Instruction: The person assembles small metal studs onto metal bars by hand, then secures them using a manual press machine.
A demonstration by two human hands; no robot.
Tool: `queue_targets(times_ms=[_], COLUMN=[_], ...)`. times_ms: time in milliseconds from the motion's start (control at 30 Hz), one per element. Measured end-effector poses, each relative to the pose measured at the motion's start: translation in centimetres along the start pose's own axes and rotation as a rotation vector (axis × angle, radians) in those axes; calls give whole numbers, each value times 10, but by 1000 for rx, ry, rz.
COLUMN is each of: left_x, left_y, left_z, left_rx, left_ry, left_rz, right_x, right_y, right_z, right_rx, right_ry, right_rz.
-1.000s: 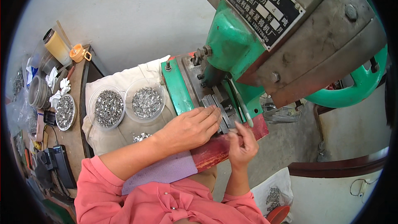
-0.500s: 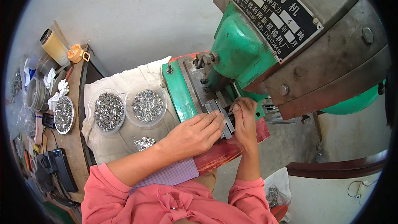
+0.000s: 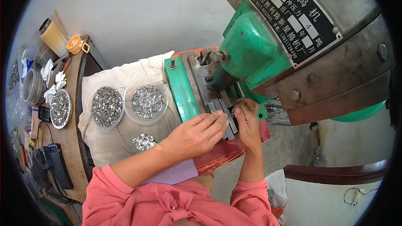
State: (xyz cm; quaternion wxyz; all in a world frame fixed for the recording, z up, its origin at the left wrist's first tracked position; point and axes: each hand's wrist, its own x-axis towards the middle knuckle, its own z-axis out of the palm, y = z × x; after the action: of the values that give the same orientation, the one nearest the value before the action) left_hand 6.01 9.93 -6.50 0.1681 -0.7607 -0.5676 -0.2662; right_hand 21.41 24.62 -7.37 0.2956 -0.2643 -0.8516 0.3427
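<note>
Head view: the barred metal fixture [image 3: 230,127] lies at the foot of the green press [image 3: 253,44], between both hands; its long axis slants from near right to far left; the left hand [image 3: 202,132] is nearer, crossing from the fixture's left with fingers extended and held together, tips resting on the bars, thumb out of sight; the right hand [image 3: 248,121] curls at the opposite side, thumb drawn toward bent fingers; whether either grip pinches a small piece cannot be told; leftward, a clear tub [image 3: 146,121] of metal pieces sits on cream cloth [image 3: 101,143].
</note>
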Motion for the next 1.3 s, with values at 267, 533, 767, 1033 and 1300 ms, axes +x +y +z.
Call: queue_targets(times_ms=[267,533,767,1033,1300], left_x=[-8,-23,-13,-6,10], left_y=[1,20,23,12,-34], left_z=[0,8,23,27,44], left_rx=[-93,-519,-588,-502,-469], left_ry=[14,68,80,142,201], left_rz=[-47,-597,-717,-721,-660], right_x=[-8,-5,47,50,85], right_y=[-5,0,-10,-67,-120], right_z=[-10,-113,-190,-259,-364], right_rx=[-174,-240,134,-97,-285], right_ry=[65,1329,1152,1023,866], right_rz=[-52,-262,-280,-145,60])
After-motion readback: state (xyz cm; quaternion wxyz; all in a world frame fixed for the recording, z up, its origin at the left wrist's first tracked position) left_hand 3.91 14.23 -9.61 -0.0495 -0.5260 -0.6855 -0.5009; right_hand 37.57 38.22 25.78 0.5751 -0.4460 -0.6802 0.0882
